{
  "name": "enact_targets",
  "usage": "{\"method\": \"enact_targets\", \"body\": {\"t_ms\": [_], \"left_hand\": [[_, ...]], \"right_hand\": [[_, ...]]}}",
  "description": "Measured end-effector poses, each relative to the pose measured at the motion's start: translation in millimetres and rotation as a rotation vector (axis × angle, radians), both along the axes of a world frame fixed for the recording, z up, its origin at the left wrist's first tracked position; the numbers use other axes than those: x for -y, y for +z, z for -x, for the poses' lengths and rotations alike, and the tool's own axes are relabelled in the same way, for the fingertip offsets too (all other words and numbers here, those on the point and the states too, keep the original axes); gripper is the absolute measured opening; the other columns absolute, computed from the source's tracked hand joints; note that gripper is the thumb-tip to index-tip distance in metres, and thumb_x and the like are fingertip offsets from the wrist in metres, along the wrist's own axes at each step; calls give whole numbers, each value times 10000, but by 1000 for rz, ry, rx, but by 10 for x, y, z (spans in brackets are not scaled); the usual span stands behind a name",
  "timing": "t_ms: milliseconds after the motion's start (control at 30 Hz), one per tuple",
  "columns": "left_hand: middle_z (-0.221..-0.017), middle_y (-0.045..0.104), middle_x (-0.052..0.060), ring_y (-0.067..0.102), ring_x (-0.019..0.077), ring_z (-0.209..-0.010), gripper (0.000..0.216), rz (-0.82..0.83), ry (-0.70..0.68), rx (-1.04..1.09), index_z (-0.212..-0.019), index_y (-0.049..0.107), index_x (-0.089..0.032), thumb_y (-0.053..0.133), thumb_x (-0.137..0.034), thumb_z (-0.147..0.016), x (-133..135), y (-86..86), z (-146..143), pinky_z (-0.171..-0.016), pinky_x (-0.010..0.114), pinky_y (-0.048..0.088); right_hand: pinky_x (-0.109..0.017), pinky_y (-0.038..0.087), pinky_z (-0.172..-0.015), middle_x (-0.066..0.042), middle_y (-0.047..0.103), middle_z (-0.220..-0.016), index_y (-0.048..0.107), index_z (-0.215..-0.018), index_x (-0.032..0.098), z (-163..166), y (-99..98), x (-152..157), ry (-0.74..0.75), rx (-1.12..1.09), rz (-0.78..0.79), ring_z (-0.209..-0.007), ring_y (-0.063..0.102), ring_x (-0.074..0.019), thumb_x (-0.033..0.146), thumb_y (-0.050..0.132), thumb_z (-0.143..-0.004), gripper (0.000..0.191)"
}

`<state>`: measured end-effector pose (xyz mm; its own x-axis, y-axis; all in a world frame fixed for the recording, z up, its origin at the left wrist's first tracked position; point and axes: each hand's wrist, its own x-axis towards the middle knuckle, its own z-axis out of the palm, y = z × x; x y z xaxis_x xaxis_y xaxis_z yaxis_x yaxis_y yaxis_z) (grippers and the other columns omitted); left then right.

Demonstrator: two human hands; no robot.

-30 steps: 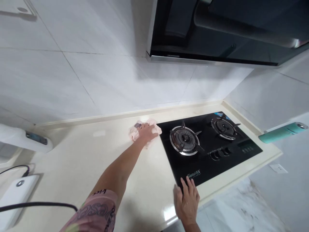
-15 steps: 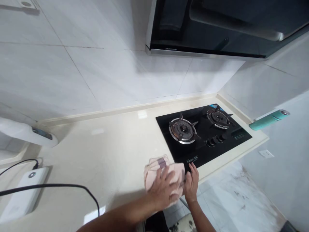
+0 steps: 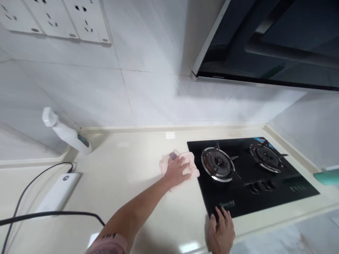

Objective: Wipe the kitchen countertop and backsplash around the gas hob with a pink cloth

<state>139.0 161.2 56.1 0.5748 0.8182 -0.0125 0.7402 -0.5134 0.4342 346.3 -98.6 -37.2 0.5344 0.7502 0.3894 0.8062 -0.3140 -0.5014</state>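
A folded pink cloth [image 3: 191,163] with a purple-grey tag lies on the pale countertop [image 3: 127,176], its right side reaching the left edge of the black gas cooktop [image 3: 254,197]. My left hand [image 3: 177,172] holds the cloth down from above, fingers spread over it. Lower right, my right hand [image 3: 221,227] rests at the cooktop's front left corner, near the printed lettering. Its fingers are extended and slightly apart, with nothing in them.
A white spray bottle [image 3: 69,134] stands at the back left. Near it lies a white power bank [image 3: 58,192] with a black cable [image 3: 53,213] crossing in front. A dark range hood [image 3: 265,46] overhangs the cooktop. A green cylinder [image 3: 327,177] is at the far right.
My left hand has moved the cloth away from the counter's front edge, further back. My right hand has parted from the cloth and now sits by the cooktop corner. The view has swung left.
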Motion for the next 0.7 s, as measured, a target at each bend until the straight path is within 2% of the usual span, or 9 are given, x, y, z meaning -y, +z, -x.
{"method": "enact_targets", "body": {"t_ms": [67, 133, 200, 300, 400, 533, 633, 700], "left_hand": [[-1751, 429, 72, 316, 405, -1622, 616, -25, 114, -25, -1544, 591, -381, 518, -664, -1002, -373, 36, 127, -1312, 727, 127], [-1772, 387, 89, 286, 403, -1633, 600, -52, 221, -50, -1564, 566, -348, 484, -613, -1032, -617, 69, 327, -1308, 722, 92], [-1788, 356, 97, 268, 402, -1639, 597, -70, 318, -80, -1575, 550, -338, 471, -594, -1041, -730, 87, 591, -1309, 702, 94], [-1801, 331, 97, 265, 402, -1644, 627, -67, 457, -136, -1583, 537, -357, 486, -628, -1019, -717, 90, 1089, -1313, 689, 133], [-1815, 297, 97, 259, 412, -1651, 662, -42, 594, -193, -1608, 503, -366, 452, -655, -1014, -560, 108, 1670, -1306, 712, 166], [-1825, 271, 93, 271, 418, -1648, 691, -11, 746, -256, -1634, 462, -372, 404, -676, -1016, -191, 184, 2409, -1298, 725, 192], [-1827, 260, 107, 261, 419, -1654, 712, -2, 837, -298, -1655, 433, -352, 381, -673, -1021, 200, 227, 2773, -1296, 732, 199], [-1826, 258, 116, 248, 427, -1659, 713, 4, 878, -321, -1659, 430, -342, 378, -662, -1024, 528, 222, 2889, -1288, 746, 206]], "right_hand": [[-717, 429, -1129, -228, 651, -1451, 712, -1328, 202, -31, -85, 2, -14, 59, 41, -1447, 509, -474, 650, 401, -1058, 608], [-723, 463, -1072, -219, 664, -1438, 712, -1334, 225, -74, -148, 5, -7, 85, 65, -1406, 544, -491, 640, 425, -1037, 585], [-729, 481, -1031, -213, 668, -1432, 710, -1337, 249, -99, -164, 4, -12, 88, 70, -1384, 562, -501, 624, 447, -1018, 558], [-735, 477, -1024, -206, 667, -1428, 713, -1339, 274, -60, -88, -13, -30, 70, 55, -1380, 565, -504, 607, 461, -995, 541], [-748, 441, -1069, -203, 651, -1443, 695, -1393, 276, 29, 42, -35, -54, 38, 45, -1420, 529, -500, 577, 432, -995, 564], [-756, 406, -1112, -198, 640, -1465, 686, -1403, 283, 77, 139, -39, -73, 6, 62, -1451, 502, -486, 602, 406, -989, 593], [-740, 395, -1148, -209, 617, -1509, 692, -1368, 242, 66, 145, -25, -62, -1, 97, -1482, 484, -476, 626, 386, -984, 624], [-724, 383, -1175, -216, 603, -1529, 686, -1362, 213, 69, 147, -15, -61, 0, 112, -1505, 467, -464, 611, 377, -989, 628]]}}
